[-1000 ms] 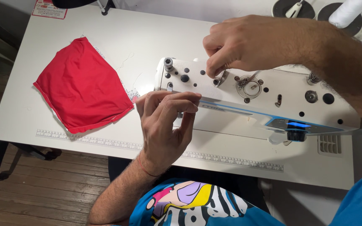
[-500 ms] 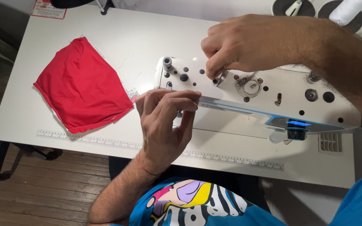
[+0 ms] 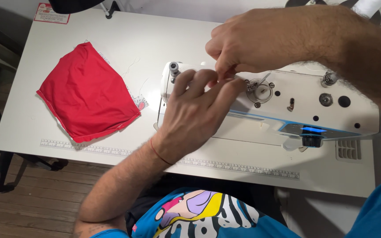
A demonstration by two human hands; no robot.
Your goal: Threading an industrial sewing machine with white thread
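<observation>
A white sewing machine [image 3: 296, 105] lies across the white table [image 3: 155, 35]. My right hand [image 3: 261, 42] hovers over the machine's left top, thumb and forefinger pinched together just left of the round tension disc [image 3: 261, 91]. What they pinch is too thin to see. My left hand [image 3: 195, 110] rests on the machine head, its fingers stretched up so the tips meet my right fingertips. Both hands cover the left part of the machine top. A folded red cloth [image 3: 87, 94] lies flat to the left, apart from both hands.
A printed ruler strip [image 3: 243, 169] runs along the table's near edge. A white thread cone [image 3: 369, 6] stands at the back right. A lit blue panel and knob [image 3: 309, 136] sit on the machine's front. Wooden floor [image 3: 31, 207] shows beyond the left edge.
My left hand has risen from the front of the machine head onto its top, reaching my right fingertips. My right hand has shifted slightly left and up.
</observation>
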